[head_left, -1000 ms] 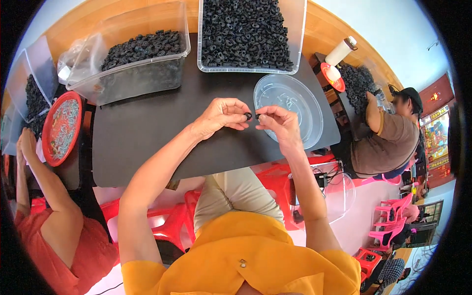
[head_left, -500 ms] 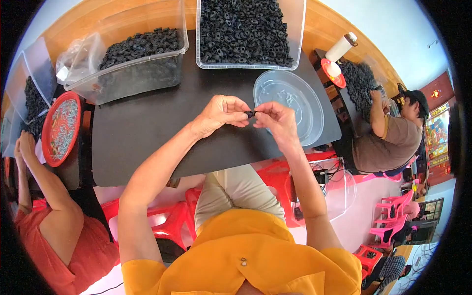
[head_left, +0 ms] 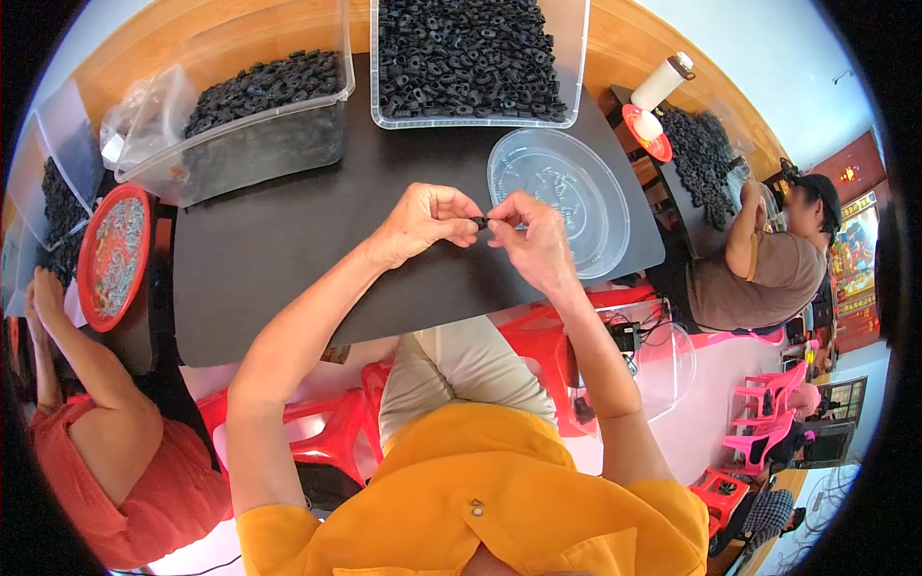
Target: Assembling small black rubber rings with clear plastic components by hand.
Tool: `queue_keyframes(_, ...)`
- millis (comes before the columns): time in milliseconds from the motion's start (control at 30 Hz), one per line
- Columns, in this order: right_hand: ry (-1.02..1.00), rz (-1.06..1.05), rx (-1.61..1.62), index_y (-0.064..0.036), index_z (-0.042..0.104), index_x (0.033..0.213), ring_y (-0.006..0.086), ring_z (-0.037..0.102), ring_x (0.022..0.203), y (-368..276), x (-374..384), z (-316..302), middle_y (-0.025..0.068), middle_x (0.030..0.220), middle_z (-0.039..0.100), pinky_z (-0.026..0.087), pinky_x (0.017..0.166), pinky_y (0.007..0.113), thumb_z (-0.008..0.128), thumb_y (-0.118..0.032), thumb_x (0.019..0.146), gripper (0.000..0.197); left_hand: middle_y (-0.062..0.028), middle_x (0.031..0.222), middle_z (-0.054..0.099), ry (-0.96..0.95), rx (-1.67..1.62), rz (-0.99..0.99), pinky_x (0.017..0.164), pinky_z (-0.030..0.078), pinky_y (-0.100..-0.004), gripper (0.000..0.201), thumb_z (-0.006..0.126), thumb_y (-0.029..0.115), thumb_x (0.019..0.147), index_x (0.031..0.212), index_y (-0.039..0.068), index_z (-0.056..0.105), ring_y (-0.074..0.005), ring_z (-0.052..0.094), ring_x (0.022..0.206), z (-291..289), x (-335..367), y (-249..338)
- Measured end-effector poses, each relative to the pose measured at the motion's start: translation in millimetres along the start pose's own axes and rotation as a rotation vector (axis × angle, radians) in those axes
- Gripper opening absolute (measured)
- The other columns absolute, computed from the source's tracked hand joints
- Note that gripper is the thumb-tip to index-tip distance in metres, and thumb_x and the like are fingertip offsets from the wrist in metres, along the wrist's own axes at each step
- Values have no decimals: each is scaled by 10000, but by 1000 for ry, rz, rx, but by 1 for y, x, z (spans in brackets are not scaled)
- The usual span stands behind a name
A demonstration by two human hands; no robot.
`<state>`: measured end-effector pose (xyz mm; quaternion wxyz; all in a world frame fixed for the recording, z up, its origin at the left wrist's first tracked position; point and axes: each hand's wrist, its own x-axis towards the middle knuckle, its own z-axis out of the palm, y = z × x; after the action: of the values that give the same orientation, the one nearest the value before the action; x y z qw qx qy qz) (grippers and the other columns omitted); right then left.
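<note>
Black part [head_left: 481, 223], likely light, stiff and sturdy, sits pinched by the left hand [head_left: 423, 226] and right hand [head_left: 534, 240] above the surface [head_left: 279, 254], nearer its right edge; opposite ends suit fingertips.

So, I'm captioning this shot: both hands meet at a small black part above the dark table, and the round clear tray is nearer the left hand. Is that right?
Not quite: in the head view, the round clear tray is nearer the right hand. Both hands do meet at a small black part above the dark table.
</note>
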<state>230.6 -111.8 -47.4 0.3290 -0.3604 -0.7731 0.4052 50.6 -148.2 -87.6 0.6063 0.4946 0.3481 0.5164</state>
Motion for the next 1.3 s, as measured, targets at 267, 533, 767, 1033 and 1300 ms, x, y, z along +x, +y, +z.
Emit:
queue_keyframes(267,-20,-44,-139,29,555,767,272,617,599,-1,3,3,164,666,599,469,538,352,569,36,734,37,-59,771,629,78,92,57,620,498,-232,118,630,29,804,901,-32,606,-98,590,667,3,1,-7)
queue_keyframes(533,20,-193,-412,29,553,752,310,612,614,-11,18,13,173,649,584,469,544,380,547,50,723,36,-29,735,604,208,207,109,596,463,-208,51,607,-16,810,859,-14,594,-65,548,645,3,4,-11)
queue_keyframes(767,84,-338,-469,-2,498,803,391,549,720,-5,27,28,176,748,547,439,616,457,524,48,703,115,-12,700,589,365,204,157,539,435,-193,34,608,-8,811,825,1,579,-49,514,587,1,5,-11)
queue_keyframes(1033,111,-415,-500,-19,451,953,370,522,817,-11,17,41,169,873,516,430,664,441,573,57,665,321,14,670,583,437,200,114,469,384,-162,48,639,24,796,796,35,592,-19,480,541,1,2,-3)
queue_keyframes(1300,196,-446,-619,-33,455,938,334,500,772,0,26,62,138,837,483,435,653,419,593,26,676,302,-35,710,628,547,51,117,573,433,-201,40,653,-15,761,771,-5,616,-55,546,622,-2,3,-4)
